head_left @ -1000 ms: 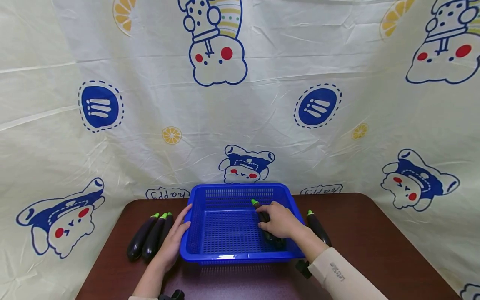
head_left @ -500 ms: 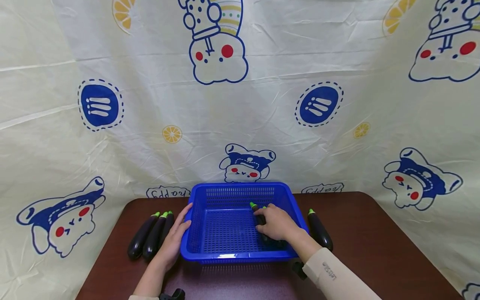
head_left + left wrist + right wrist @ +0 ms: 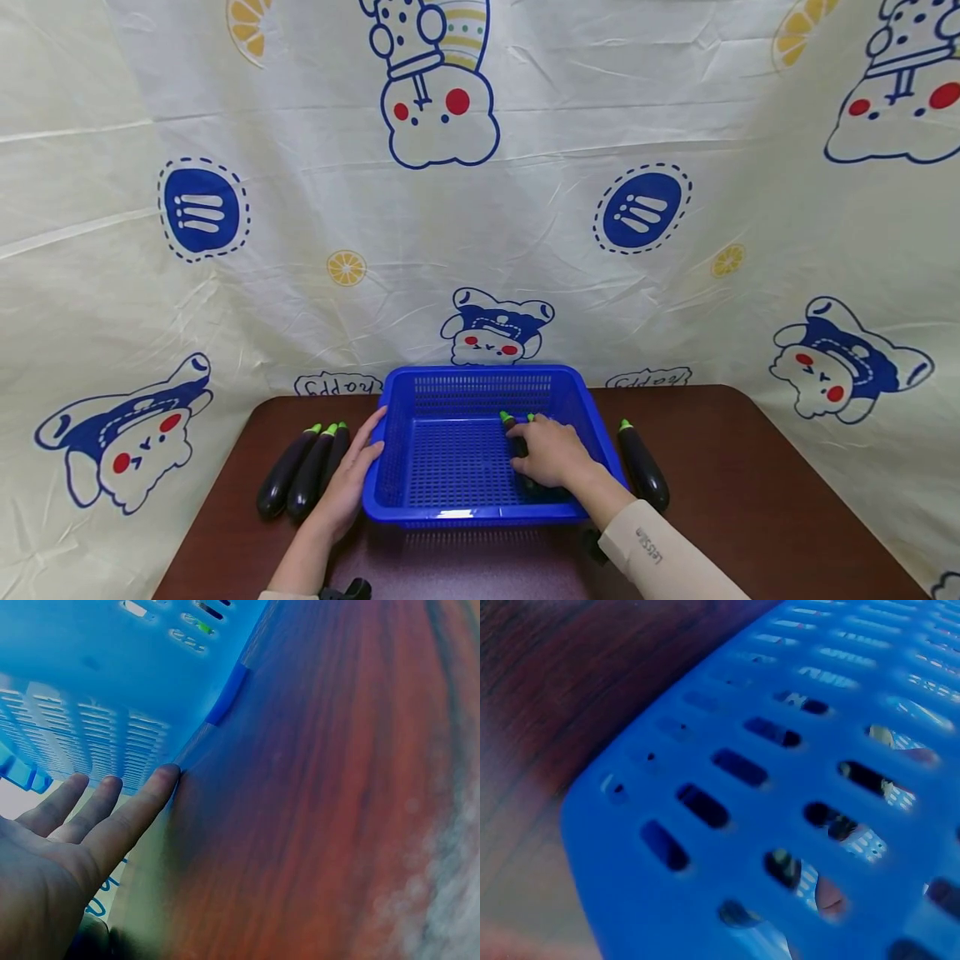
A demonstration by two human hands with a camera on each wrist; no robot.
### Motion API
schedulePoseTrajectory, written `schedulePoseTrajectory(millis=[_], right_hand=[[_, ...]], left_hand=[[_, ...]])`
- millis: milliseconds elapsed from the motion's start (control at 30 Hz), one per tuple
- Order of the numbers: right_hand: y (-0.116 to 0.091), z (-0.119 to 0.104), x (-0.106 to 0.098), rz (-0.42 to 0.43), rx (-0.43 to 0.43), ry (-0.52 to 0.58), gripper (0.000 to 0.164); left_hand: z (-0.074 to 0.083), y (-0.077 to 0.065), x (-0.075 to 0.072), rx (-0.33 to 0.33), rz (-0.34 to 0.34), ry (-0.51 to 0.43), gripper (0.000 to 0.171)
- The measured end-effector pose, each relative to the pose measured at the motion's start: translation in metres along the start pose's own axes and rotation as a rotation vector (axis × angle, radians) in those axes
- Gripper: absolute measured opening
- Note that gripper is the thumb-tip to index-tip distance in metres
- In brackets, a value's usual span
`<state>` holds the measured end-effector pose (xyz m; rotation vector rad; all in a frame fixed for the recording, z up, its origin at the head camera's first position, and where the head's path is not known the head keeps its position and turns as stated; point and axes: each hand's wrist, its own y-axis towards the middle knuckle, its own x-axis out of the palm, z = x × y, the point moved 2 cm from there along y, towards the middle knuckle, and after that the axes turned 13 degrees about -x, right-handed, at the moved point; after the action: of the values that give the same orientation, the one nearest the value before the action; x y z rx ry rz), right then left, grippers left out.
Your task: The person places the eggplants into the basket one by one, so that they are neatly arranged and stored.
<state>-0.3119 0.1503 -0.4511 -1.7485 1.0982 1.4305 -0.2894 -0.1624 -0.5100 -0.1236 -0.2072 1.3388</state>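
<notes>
A blue plastic basket (image 3: 461, 512) with slotted walls stands mid-table. My right hand (image 3: 553, 454) reaches into its right side and holds a dark eggplant (image 3: 520, 446) between thumb and fingers, green stem pointing away. A second eggplant's green stem (image 3: 531, 417) shows just beyond the hand; the rest of it is largely covered. My left hand (image 3: 348, 483) lies along the basket's left side with straight fingers at the wall, as the left wrist view also shows. In the right wrist view the basket wall (image 3: 615, 877) hides most of the hand, with skin glimpsed through slots.
Left of the basket, three eggplants (image 3: 287, 472) lie side by side on the brown table (image 3: 720, 483), partly behind my left hand. Another eggplant (image 3: 643, 467) lies close along the basket's right side. A printed cloth (image 3: 300, 167) hangs behind the table.
The right hand and its eggplant have shifted slightly left and lower in the basket. The second eggplant's stem has come into view beside the fingers. The left hand stays at the basket's side.
</notes>
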Motion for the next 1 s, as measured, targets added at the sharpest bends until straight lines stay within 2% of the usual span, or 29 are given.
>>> schedulePoseTrajectory(millis=[500,1000], right_hand=[[0.0002,0.0043,0.0024,-0.013,0.013,-0.04,0.04],[-0.0003,0.0033,0.0046,-0.032,0.026,-0.006,0.039]], left_hand=[[0.0016,0.0017,0.001,0.005,-0.001,0.012,0.049],[-0.0011,0.0003,-0.0007,-0.001,0.003,-0.002,0.051]])
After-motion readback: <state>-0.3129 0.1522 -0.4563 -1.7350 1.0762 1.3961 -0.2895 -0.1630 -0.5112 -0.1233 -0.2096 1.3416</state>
